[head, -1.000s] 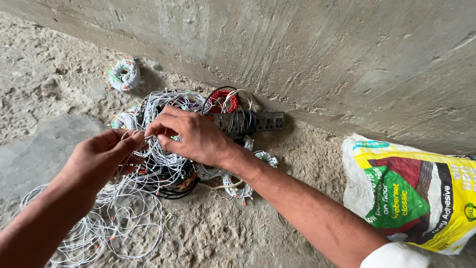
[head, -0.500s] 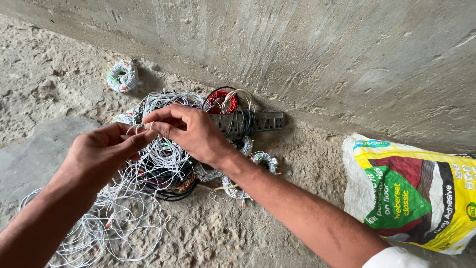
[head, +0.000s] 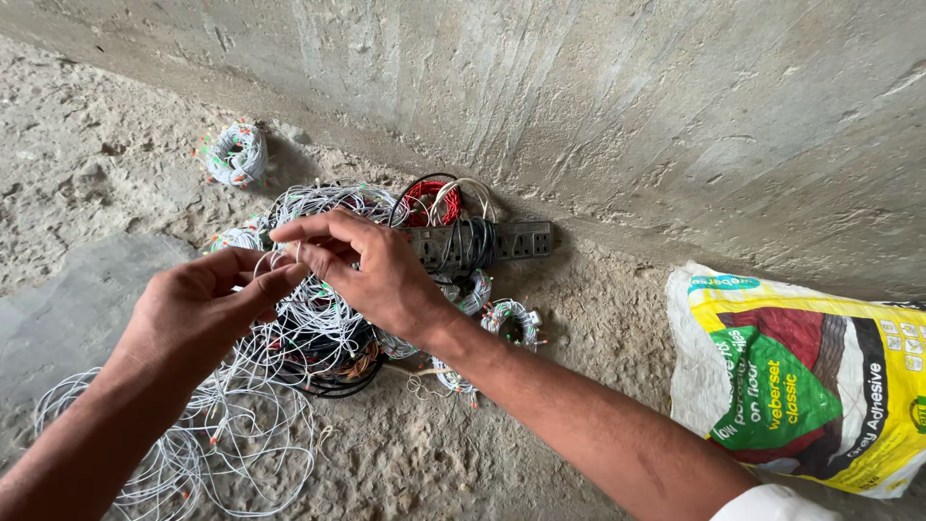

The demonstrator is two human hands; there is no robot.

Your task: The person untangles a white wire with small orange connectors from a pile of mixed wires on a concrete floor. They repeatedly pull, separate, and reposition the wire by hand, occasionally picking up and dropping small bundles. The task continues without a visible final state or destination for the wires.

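My right hand (head: pixel 371 270) and left hand (head: pixel 198 314) pinch thin white wire (head: pixel 289 253) between fingertips, just above a tangled wire pile (head: pixel 309 318) on the sandy floor (head: pixel 540 386). A power strip (head: pixel 482 241) lies by the wall (head: pixel 627 116); a yellow bag (head: pixel 810 381) sits well apart.

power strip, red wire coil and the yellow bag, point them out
power strip (head: pixel 526 240), head view, on its bare right end
red wire coil (head: pixel 422 202), head view, on the red windings
yellow bag (head: pixel 810 381), head view, on its printed front
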